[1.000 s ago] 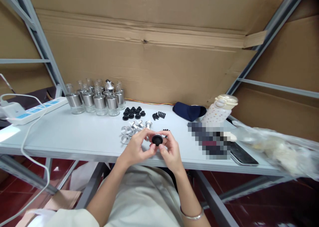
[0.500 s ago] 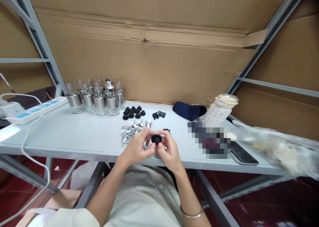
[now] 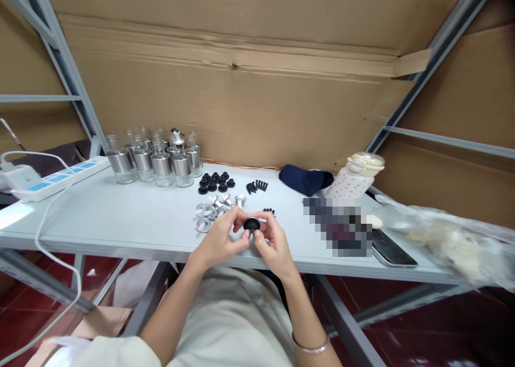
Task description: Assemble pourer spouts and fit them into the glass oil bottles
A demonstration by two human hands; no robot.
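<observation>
My left hand and my right hand are closed on a round black stopper near the table's front edge. Thumbs press its near side while the other fingers curl behind it. A thin silvery rim shows along its upper edge, but what lies behind is hidden. Just left of my hands is a group of silver pourer tops, each with a pale stem. Beyond them sit several more black stoppers. Small black caps lie in a cluster farther back, and others lie partly behind my right hand.
Glass bottles with metal bands stand at the back left, one with a pourer fitted. At left is a power strip. To the right are a navy cap, a dotted flask, a phone and a plastic bag.
The black stopper has tilted slightly between my fingers and shifted a little to the left. My thumbs have moved slightly against its near side. Both hands keep their hold.
</observation>
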